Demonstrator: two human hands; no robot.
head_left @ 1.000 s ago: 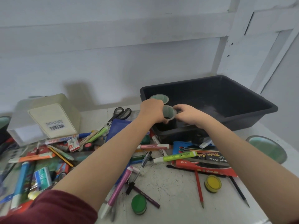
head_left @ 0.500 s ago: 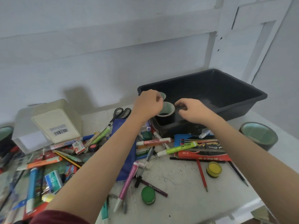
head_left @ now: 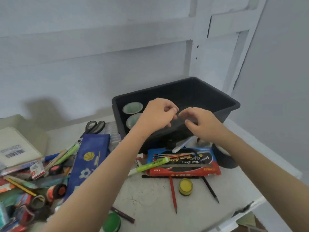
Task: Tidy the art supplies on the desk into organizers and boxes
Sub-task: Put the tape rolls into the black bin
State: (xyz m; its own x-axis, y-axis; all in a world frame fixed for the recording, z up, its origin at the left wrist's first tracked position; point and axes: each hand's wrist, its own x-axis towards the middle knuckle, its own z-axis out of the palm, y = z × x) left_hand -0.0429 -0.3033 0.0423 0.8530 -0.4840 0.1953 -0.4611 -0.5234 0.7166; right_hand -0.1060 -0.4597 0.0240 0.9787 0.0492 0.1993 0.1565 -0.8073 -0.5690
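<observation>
A black plastic bin (head_left: 215, 99) stands at the back right of the desk. Inside it, against the left wall, two pale green cups (head_left: 133, 107) (head_left: 133, 121) stand one in front of the other. My left hand (head_left: 157, 115) hovers over the bin's front rim just right of the nearer cup, fingers loosely curled and holding nothing. Close beside it, my right hand (head_left: 202, 125) is also over the front rim with bent fingers and nothing in them. The two hands nearly touch at the fingertips.
A red and blue colour pencil pack (head_left: 184, 164), green highlighter (head_left: 153, 164), yellow pot (head_left: 185, 186) and loose pencils (head_left: 173, 193) lie before the bin. A blue pencil case (head_left: 90, 161), scissors (head_left: 95, 127), white box (head_left: 18, 148) and heaped pens (head_left: 33, 180) fill the left.
The cup that both hands held now stands in the bin in front of the first one. Both hands have let go and moved right along the front rim.
</observation>
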